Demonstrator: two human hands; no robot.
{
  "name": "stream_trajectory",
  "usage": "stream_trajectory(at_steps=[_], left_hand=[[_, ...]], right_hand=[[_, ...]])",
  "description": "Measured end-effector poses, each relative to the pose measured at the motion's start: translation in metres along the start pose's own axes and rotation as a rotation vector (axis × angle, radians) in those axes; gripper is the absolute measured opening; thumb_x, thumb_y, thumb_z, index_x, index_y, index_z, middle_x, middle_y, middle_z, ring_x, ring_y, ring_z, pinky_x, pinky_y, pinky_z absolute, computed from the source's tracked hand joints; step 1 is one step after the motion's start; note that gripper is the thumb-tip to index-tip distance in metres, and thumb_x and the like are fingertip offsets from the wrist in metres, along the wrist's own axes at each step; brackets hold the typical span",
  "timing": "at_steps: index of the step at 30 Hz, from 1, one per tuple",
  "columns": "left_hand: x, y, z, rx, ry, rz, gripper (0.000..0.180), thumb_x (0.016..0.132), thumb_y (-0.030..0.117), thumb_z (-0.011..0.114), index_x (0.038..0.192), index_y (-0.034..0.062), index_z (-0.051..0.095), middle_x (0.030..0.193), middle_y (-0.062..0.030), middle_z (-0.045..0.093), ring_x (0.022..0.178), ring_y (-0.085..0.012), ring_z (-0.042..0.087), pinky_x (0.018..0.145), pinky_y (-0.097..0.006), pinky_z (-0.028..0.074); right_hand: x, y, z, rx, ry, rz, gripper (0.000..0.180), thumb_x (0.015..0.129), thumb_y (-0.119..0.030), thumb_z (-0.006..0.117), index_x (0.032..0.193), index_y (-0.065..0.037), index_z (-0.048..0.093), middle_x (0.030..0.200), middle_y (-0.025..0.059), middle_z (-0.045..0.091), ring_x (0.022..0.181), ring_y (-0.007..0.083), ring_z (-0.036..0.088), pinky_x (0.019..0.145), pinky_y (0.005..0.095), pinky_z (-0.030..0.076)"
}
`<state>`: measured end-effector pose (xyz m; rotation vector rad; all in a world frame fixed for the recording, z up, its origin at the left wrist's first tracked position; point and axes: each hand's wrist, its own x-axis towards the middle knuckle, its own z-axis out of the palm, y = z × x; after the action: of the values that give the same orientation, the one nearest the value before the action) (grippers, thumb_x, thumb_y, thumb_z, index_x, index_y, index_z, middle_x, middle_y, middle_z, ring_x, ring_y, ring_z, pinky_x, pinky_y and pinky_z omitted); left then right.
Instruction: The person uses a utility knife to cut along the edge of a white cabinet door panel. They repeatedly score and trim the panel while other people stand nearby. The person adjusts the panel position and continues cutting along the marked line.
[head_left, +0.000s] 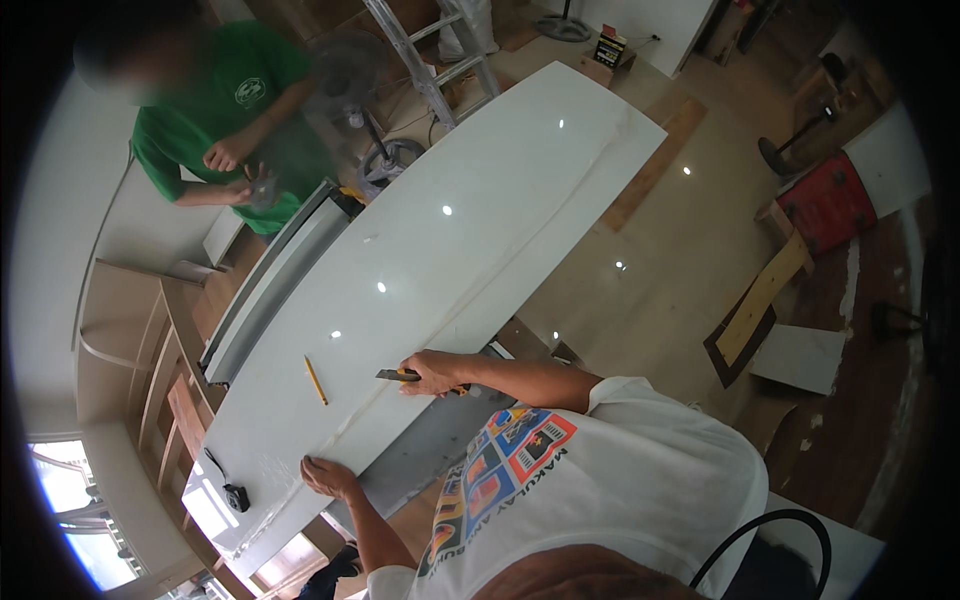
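Observation:
A long, glossy white panel (480, 190) lies diagonally in front of me. My right hand (437, 372) is closed round a utility knife (398, 375) with a black and yellow body, held just over the panel near its close edge. Lower left, my left hand (330, 477) rests on the panel by that same edge, its fingers laid on the surface. A faint strip or line (375, 400) runs lengthwise along the panel, passing close to both hands. On the panel lie a yellow pencil (316, 380) and a black tape measure (236, 498).
Across the panel stands a person in a green shirt (225, 120), hands together around something unclear. A grey metal rail (275, 275) runs along the far edge. Behind are a stepladder (430, 60) and a fan (375, 160). Offcuts (755, 310) and a red case (828, 203) lie at right.

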<state>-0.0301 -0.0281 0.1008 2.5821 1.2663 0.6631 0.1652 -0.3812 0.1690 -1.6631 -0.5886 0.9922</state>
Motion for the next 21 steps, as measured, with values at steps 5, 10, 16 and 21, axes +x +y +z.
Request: stream_trajectory(at_steps=[5, 10, 16, 21], left_hand=[[0.002, 0.005, 0.002, 0.011, 0.017, -0.001, 0.036, 0.104, 0.023, 0.051, 0.128, -0.0006, 0.066, 0.131, -0.0186, 0.064, 0.125, -0.0364, 0.058, 0.107, -0.046, 0.044], [0.006, 0.016, 0.008, -0.022, 0.031, -0.029, 0.034, 0.101, 0.018, 0.053, 0.125, -0.0013, 0.067, 0.133, -0.0188, 0.064, 0.126, -0.0368, 0.058, 0.110, -0.046, 0.043], [0.005, -0.013, 0.018, 0.115, 0.140, 0.087, 0.024, 0.094, 0.002, 0.049, 0.112, -0.0002, 0.063, 0.118, -0.0198, 0.064, 0.120, -0.0355, 0.058, 0.107, -0.047, 0.043], [-0.008, 0.008, 0.025, -0.127, 0.213, -0.006, 0.034, 0.085, 0.000, 0.053, 0.116, 0.0024, 0.066, 0.125, -0.0163, 0.062, 0.124, -0.0347, 0.056, 0.111, -0.046, 0.041]], right_hand=[[0.002, -0.005, -0.004, -0.007, 0.015, 0.011, 0.036, 0.100, -0.034, 0.068, 0.093, -0.001, 0.057, 0.059, 0.0043, 0.057, 0.049, 0.0139, 0.060, 0.048, 0.0311, 0.050], [0.014, -0.014, -0.011, -0.036, 0.000, 0.049, 0.037, 0.099, -0.034, 0.069, 0.090, -0.001, 0.056, 0.062, 0.0035, 0.057, 0.050, 0.0128, 0.059, 0.048, 0.0301, 0.050], [0.028, 0.005, 0.017, 0.089, -0.021, 0.068, 0.026, 0.098, -0.027, 0.070, 0.090, -0.006, 0.058, 0.060, -0.0018, 0.053, 0.047, 0.0087, 0.053, 0.044, 0.0280, 0.046], [0.018, 0.021, 0.019, -0.071, 0.069, 0.111, 0.026, 0.100, -0.023, 0.068, 0.092, -0.002, 0.055, 0.061, 0.0031, 0.053, 0.044, 0.0110, 0.053, 0.041, 0.0297, 0.049]])
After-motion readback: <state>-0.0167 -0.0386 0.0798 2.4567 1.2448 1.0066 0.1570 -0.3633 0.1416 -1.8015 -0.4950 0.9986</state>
